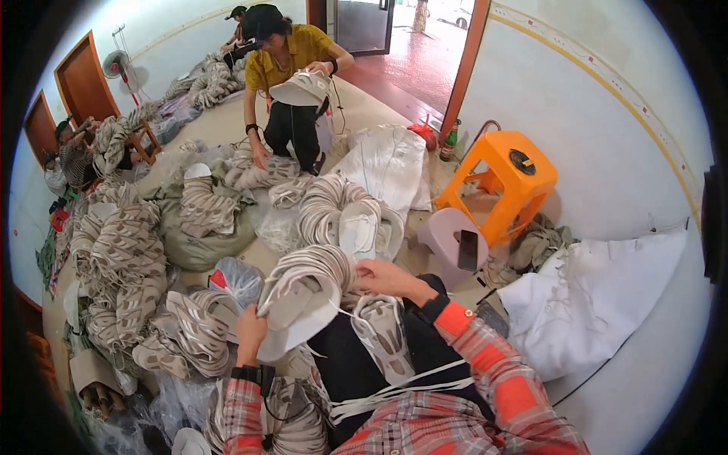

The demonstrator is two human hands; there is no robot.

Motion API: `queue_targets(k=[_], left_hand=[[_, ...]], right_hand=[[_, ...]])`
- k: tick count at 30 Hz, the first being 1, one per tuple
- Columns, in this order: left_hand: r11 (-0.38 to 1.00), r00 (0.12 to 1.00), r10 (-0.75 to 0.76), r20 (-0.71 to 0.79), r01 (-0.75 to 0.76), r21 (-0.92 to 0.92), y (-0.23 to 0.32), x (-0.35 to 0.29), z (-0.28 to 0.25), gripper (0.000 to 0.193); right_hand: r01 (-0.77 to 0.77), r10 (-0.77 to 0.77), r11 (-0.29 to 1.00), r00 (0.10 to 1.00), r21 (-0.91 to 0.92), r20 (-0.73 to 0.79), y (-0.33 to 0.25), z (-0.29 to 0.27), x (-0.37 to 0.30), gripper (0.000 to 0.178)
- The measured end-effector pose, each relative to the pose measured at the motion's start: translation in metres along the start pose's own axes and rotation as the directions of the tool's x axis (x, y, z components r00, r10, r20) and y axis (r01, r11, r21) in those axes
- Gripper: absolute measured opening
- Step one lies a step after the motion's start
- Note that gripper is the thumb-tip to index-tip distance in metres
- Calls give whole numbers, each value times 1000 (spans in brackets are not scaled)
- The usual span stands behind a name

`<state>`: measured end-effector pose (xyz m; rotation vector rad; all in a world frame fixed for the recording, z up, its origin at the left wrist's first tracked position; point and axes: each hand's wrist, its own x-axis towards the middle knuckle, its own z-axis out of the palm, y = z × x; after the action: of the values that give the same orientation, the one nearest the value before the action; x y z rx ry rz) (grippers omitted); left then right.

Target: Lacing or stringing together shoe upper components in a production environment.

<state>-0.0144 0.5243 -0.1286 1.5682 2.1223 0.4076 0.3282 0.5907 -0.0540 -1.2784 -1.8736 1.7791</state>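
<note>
Above my lap I hold a nested stack of beige and white shoe uppers point(307, 284) with a pale inner side facing me. My left hand point(252, 335) is closed round the stack's left edge. At its right edge my right hand point(387, 279) pinches with bent fingers; its fingertips are partly hidden against the uppers. A single laced shoe upper point(381, 341) lies on my dark-clad thigh, just below my right hand. Several white laces point(402, 390) stretch across my lap. Beyond the stack, a coiled bundle of uppers point(330, 208) rests on the floor.
Heaps of shoe uppers point(125, 258) fill the left side among plastic bags. A person in a yellow top point(292, 64) handles an upper ahead. To the right stand an orange stool point(497, 171), a low pink stool point(440, 239) bearing a phone point(468, 250), and white sacking point(591, 303).
</note>
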Motion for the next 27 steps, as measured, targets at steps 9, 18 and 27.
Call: queue_targets(k=[9,18,27], left_hand=[[973,953,-102,-284,155,171,51,30,2,25],[901,991,130,-35,-133,-413,160,-133,93,63],[976,996,2,-88,-21,-216,180,-185,160,100]], right_hand=[[-161,80,787,984,-595,-161,91,35,-3,89],[-204,117,815,975,-542,-191,117,14,34,78],[62,-53,962,998,-265,42,127,12,5,51]])
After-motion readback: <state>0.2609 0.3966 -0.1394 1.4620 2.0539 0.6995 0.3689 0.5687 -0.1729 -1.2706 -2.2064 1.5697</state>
